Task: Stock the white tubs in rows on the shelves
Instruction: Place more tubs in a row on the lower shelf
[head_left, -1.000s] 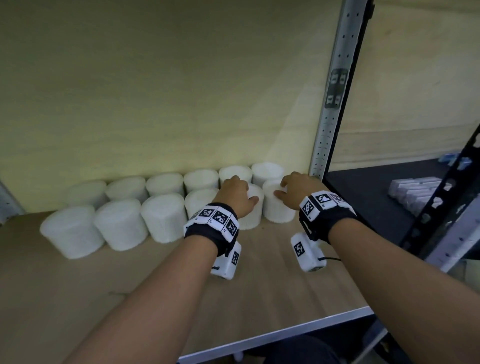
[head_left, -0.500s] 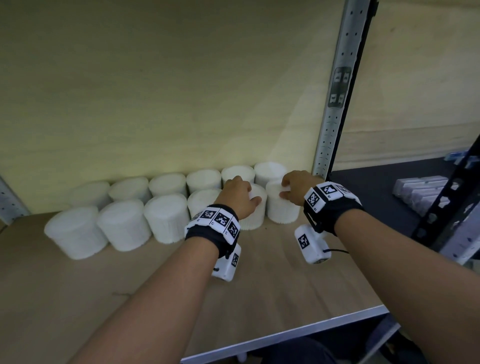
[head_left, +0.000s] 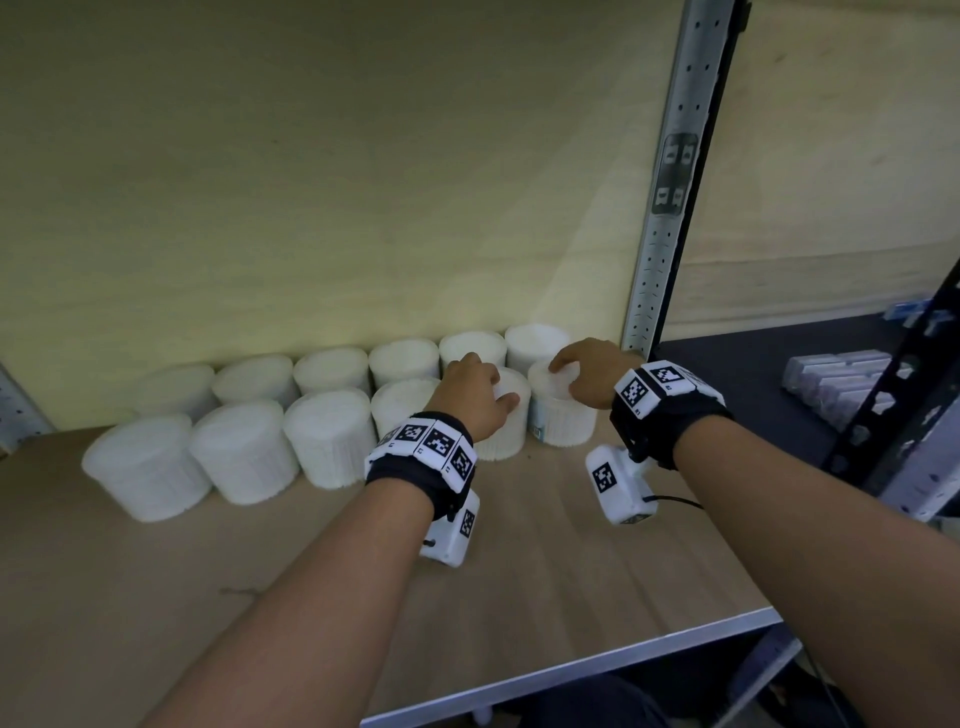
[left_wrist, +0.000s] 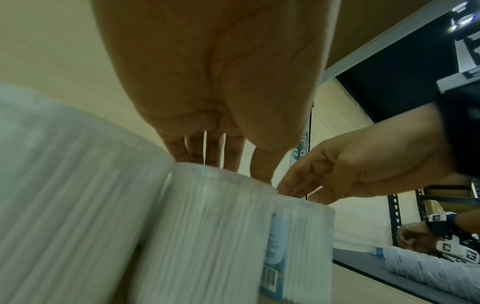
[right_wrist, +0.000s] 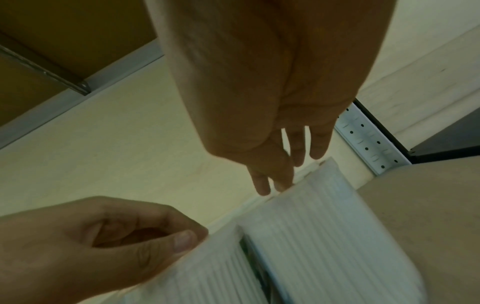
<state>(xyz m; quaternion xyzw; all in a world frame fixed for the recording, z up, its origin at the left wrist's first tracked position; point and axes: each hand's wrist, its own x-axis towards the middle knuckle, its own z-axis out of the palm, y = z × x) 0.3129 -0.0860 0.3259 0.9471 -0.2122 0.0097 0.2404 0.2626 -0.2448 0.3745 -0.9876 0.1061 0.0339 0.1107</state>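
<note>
White ribbed tubs stand in two rows at the back of the wooden shelf (head_left: 519, 571). My left hand (head_left: 483, 384) rests its fingertips on top of a front-row tub (head_left: 506, 434); the left wrist view shows the fingers (left_wrist: 215, 156) and thumb pointing down onto that tub (left_wrist: 207, 226). My right hand (head_left: 576, 364) lies on the rightmost front tub (head_left: 563, 423), which has a blue label (left_wrist: 275, 236). The right wrist view shows the straight fingers (right_wrist: 283, 176) touching this tub's (right_wrist: 311, 236) top rim. Neither hand wraps around a tub.
A perforated metal upright (head_left: 660, 208) stands just right of the tubs. Beyond it a dark shelf (head_left: 737, 374) holds a row of wrapped packs (head_left: 841, 384). The shelf's metal front edge (head_left: 571, 670) runs below my arms. Bare board lies in front of the rows.
Both hands stay on the same two front-row tubs. The right hand has edged slightly further over its tub; the view has shifted a little.
</note>
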